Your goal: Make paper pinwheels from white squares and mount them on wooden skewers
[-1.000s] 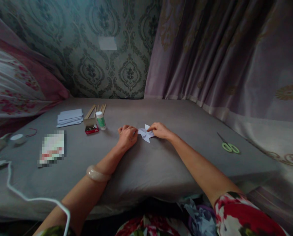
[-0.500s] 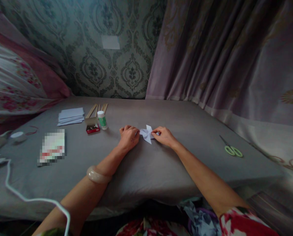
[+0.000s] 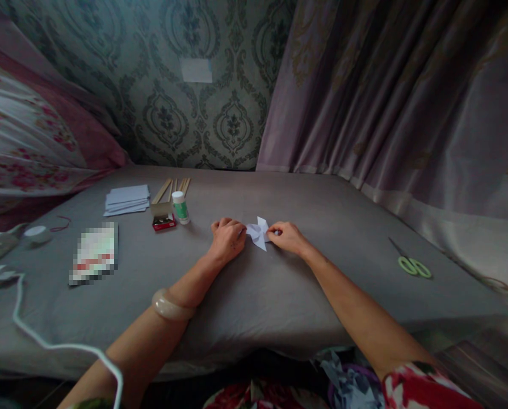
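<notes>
A white paper pinwheel [image 3: 259, 232] with pointed blades is held between my two hands, just above or on the grey cloth. On its left side, my left hand [image 3: 229, 238] is closed, fingers curled, gripping a blade's edge. My right hand [image 3: 286, 236] pinches the pinwheel's right side between thumb and fingers. The fingertips of my left hand are partly hidden behind its back. A small red box [image 3: 164, 221] with its lid up holds small dark pieces, and beside it stands a white glue bottle [image 3: 180, 208] with a green label.
Wooden sticks [image 3: 168, 190] and a stack of white paper [image 3: 127, 200] lie at the back left. A blurred packet [image 3: 94, 253] is nearer. Green-handled scissors [image 3: 414, 266] rest at the right. A white cable [image 3: 53, 345] crosses the left front. Paper scraps [image 3: 356, 386] fill a bin below the edge.
The camera view has shifted slightly, so things on the table appear a little further right. Both hands keep their hold on the pinwheel, with hardly any other movement.
</notes>
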Available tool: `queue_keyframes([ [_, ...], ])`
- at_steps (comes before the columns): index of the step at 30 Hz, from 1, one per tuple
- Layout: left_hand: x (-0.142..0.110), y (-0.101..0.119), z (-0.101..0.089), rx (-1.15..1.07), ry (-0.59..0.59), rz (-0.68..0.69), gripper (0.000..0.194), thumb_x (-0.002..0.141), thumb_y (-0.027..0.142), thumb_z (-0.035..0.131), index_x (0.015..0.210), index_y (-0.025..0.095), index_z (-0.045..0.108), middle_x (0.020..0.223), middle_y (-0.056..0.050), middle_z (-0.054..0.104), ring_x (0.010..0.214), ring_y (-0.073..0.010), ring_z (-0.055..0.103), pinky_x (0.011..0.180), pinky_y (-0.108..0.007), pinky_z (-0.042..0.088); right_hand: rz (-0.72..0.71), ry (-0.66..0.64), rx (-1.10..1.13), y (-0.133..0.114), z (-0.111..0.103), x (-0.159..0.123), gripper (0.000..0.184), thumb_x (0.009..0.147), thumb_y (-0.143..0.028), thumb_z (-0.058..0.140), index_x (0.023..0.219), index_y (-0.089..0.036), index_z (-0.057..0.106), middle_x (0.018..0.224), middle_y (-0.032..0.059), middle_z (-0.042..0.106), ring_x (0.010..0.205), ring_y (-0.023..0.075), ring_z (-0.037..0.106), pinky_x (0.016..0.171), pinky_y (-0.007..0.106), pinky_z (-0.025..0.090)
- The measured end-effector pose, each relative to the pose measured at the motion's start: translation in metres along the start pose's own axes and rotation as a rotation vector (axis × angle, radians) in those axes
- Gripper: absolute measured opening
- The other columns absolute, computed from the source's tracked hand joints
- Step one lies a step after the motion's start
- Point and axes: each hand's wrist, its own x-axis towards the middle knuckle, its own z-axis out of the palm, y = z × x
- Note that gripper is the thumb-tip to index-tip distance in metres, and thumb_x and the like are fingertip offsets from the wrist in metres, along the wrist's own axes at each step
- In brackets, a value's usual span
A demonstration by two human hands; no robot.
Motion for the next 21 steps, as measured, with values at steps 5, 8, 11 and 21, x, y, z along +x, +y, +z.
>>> queue_keyframes([
  [5,0.004,0.003,-0.020,-0.025,0.270,-0.153,0.023,0.086,0.025,0.046,0.097,0.022,0.065,0.107,-0.009,0.066,0.106,-0.0273,0.051,0.093,-0.046,0.029,0.015,0.045,0.169,0.008,-0.017,-0.003,0.051,0.087,-0.044,0.039,0.052,-0.018,0.064,0.079,0.0062,0.069,0.081,0.0176,0.063,0.077,0.028,0.044],
  [8,0.009,-0.011,-0.042,-0.015,0.664,-0.412,0.033,0.080,0.024,0.052,0.112,0.018,0.055,0.116,-0.013,0.057,0.113,-0.0312,0.046,0.096,-0.048,0.030,0.026,0.136,0.140,0.020,-0.018,-0.004,0.037,0.080,-0.042,0.047,0.061,-0.017,0.067,0.077,0.0074,0.068,0.079,0.0193,0.062,0.075,0.030,0.045],
  [11,0.010,-0.038,-0.059,-0.044,0.873,-0.653,0.046,0.071,0.022,0.059,0.115,0.017,0.047,0.117,-0.015,0.052,0.115,-0.0341,0.043,0.097,-0.050,0.032,-0.005,0.173,0.085,0.031,-0.012,-0.005,0.026,0.074,-0.035,0.052,0.075,-0.017,0.070,0.079,0.0070,0.069,0.076,0.0199,0.061,0.072,0.032,0.045],
  [21,0.007,-0.033,-0.049,-0.034,0.735,-0.529,0.045,0.069,0.017,0.054,0.114,0.019,0.045,0.114,-0.011,0.053,0.111,-0.0280,0.047,0.096,-0.044,0.034,-0.217,0.053,-0.060,0.022,0.003,-0.024,0.030,0.065,-0.010,0.054,0.088,-0.022,0.068,0.095,0.0040,0.067,0.090,0.0208,0.056,0.084,0.037,0.040],
])
